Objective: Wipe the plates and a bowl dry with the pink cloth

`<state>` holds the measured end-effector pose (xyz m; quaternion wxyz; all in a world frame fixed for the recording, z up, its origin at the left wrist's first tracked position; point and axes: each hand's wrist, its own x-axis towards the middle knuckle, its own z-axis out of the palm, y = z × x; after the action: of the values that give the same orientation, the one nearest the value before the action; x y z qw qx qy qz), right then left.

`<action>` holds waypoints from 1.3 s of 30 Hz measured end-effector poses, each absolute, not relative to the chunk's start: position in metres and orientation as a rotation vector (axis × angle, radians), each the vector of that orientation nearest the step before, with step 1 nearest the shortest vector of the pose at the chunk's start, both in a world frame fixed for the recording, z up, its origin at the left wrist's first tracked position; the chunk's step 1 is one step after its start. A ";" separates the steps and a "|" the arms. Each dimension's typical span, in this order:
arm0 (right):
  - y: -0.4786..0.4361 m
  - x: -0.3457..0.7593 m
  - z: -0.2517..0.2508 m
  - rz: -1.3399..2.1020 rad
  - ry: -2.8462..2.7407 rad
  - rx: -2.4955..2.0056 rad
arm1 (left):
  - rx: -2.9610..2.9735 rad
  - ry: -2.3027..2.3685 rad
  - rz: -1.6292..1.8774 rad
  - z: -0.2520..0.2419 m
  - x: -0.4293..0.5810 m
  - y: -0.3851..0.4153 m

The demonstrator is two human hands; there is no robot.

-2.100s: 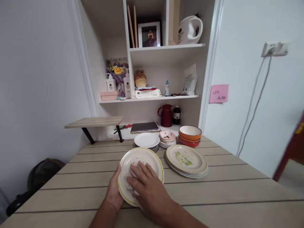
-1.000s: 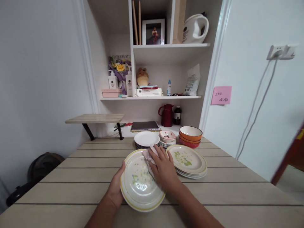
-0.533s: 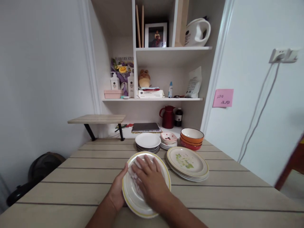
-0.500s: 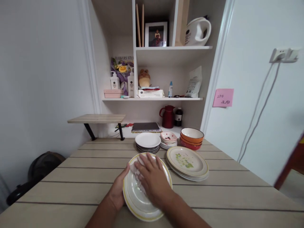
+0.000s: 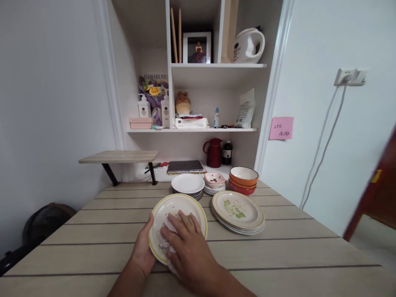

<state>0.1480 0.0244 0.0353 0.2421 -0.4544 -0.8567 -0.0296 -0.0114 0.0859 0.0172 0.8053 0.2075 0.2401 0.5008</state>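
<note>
The yellow-rimmed plate (image 5: 177, 214) tilts face-up toward the person, gripped at its edge by the left hand (image 5: 142, 249). The right hand (image 5: 185, 247) presses a cloth (image 5: 165, 243) flat onto it, above the slatted desk (image 5: 293, 247).

Qty: 2 hands (image 5: 141, 251) (image 5: 185, 248), 1 held plate (image 5: 182, 205).

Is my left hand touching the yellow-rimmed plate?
Touching. The head view shows the left hand gripping the plate at its left rim, with the thumb lying over the yellow edge.

Two bits of writing in view.
The bouquet wrapper (image 5: 154, 77) reads "FLOWERS STU", the rest hidden; the pink sticky note (image 5: 281, 128) bears faint handwriting, perhaps "250".
</note>
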 end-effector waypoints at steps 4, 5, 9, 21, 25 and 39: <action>0.036 0.151 0.043 -0.130 -2.340 -1.228 | 0.486 0.548 0.897 0.021 -0.006 0.078; 0.043 0.157 0.044 -0.150 -2.304 -1.278 | 0.489 0.523 0.868 0.021 -0.004 0.077; 0.064 0.183 0.042 -0.249 -2.079 -1.530 | 0.488 0.416 0.808 0.020 -0.002 0.077; 0.027 0.152 0.031 -0.128 -2.305 -1.241 | 0.497 0.471 0.996 0.021 -0.008 0.080; 0.036 0.152 0.039 -0.152 -2.343 -1.203 | 0.506 0.526 0.897 0.020 -0.004 0.077; 0.043 0.173 0.025 -0.208 -2.116 -1.523 | 0.473 0.356 1.025 0.024 -0.009 0.081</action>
<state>0.1733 0.0432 0.0247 0.2601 -0.5621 -0.7813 -0.0766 -0.0085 0.0813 0.0239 0.8299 0.2228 0.1679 0.4832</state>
